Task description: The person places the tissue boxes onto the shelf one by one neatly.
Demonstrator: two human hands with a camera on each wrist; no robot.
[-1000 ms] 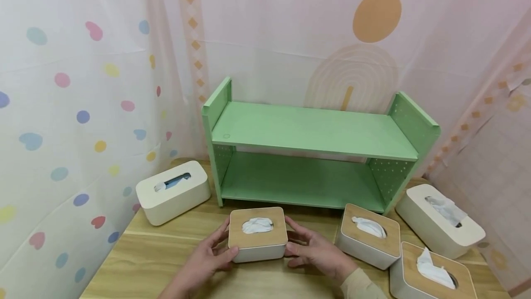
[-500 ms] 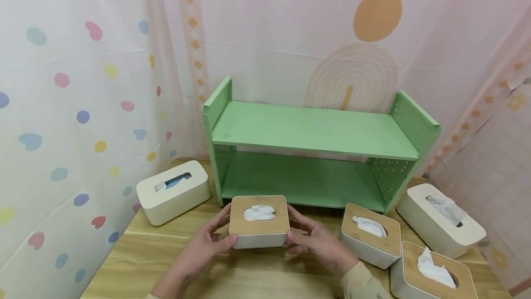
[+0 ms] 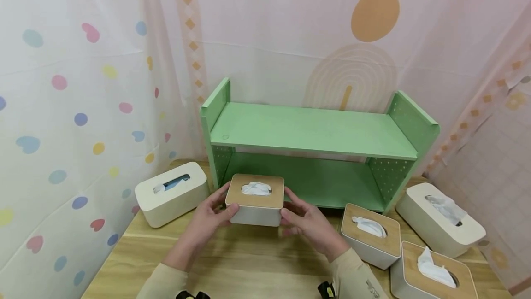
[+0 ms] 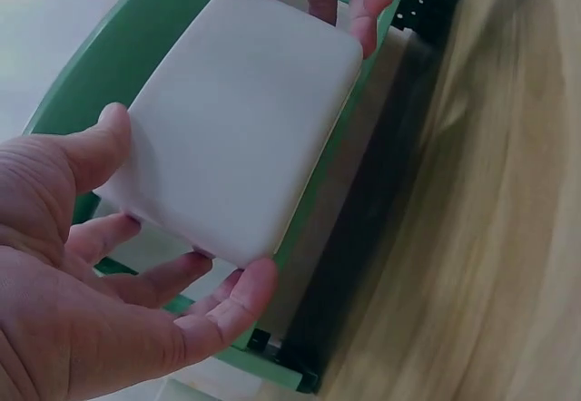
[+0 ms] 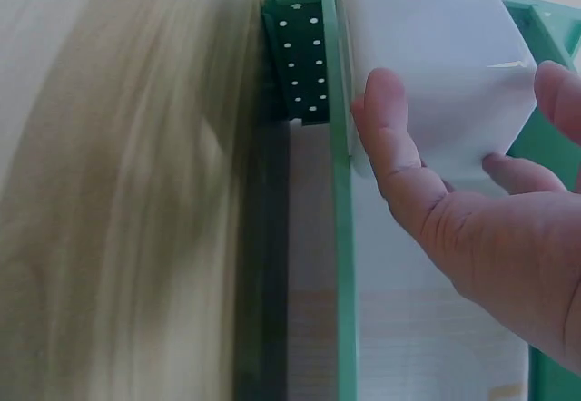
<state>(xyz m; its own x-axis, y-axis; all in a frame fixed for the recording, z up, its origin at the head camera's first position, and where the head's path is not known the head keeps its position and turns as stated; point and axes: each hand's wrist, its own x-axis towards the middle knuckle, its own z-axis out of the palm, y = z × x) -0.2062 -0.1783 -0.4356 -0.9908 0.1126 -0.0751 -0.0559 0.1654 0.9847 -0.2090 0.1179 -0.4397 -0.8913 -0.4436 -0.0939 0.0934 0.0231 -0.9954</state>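
Observation:
A white tissue box with a wood-look lid (image 3: 265,200) is raised off the table, a tuft of tissue showing in its oval slot. My left hand (image 3: 209,218) grips its left end, thumb on the near side. At the opposite end, my right hand (image 3: 309,225) holds it with thumb and fingers. In the left wrist view the white side of the box (image 4: 241,120) fills the space between both hands. Behind it stands a green two-tier shelf (image 3: 311,131); the box overlaps the front left of its lower board (image 3: 332,184).
To the left of the shelf lies a long cream tissue box (image 3: 172,197). On the right are two more wood-lidded tissue boxes (image 3: 371,243) (image 3: 431,273) and another long cream tissue box (image 3: 439,220). All stand on the wooden table (image 3: 257,262), with patterned curtains (image 3: 274,22) behind.
Both hands have lifted the tissue box off the table and carried it forward, from in front of the shelf to its lower board's front edge. The other boxes stay put.

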